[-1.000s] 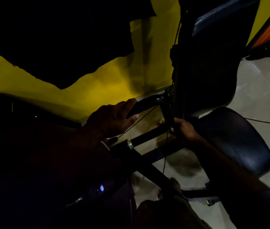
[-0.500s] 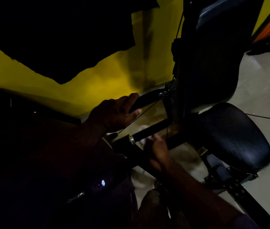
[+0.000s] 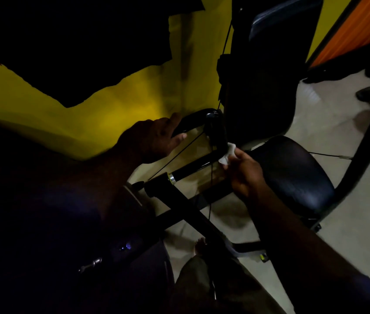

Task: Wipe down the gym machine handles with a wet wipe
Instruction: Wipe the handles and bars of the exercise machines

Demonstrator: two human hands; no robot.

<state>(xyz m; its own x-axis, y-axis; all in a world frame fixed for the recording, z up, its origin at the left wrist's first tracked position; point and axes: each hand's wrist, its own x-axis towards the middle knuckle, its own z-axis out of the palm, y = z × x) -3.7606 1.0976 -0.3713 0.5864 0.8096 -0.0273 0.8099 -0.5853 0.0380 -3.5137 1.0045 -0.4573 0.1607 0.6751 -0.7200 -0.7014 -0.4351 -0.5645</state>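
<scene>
The right hand [image 3: 245,173] pinched a small crumpled white wet wipe [image 3: 227,153] between thumb and fingertips. The wipe projected beyond the fingers toward the black bend [image 3: 219,137] that joined the two machine grips; the dim light did not show whether wipe and bend were touching or only just beside each other. The left hand [image 3: 154,139] was closed around the near end of the upper handle [image 3: 193,120], fingers curled over it and thumb beneath, apparently steadying the assembly. The lower handle [image 3: 193,167] ran between the two hands, down and toward the person from the wipe, and ended at a chrome collar [image 3: 171,177]. A thin cable [image 3: 179,151] crossed under the left hand. A seat pad [image 3: 292,171] lay just beyond the right hand, a back pad [image 3: 270,64] rose above it, a yellow wall [image 3: 111,109] stood beyond the left hand, and a pale floor [image 3: 349,223] lay below. Judged from its look, the wipe would be light, limp and damp, likely to bunch or slip off a round bar. It would probably be best wrapped around the grip under the palm, not held at one edge. The handles appeared rigid and fixed at the bend, so they could likely take firm pressure, though the linkage might swing unless braced.
</scene>
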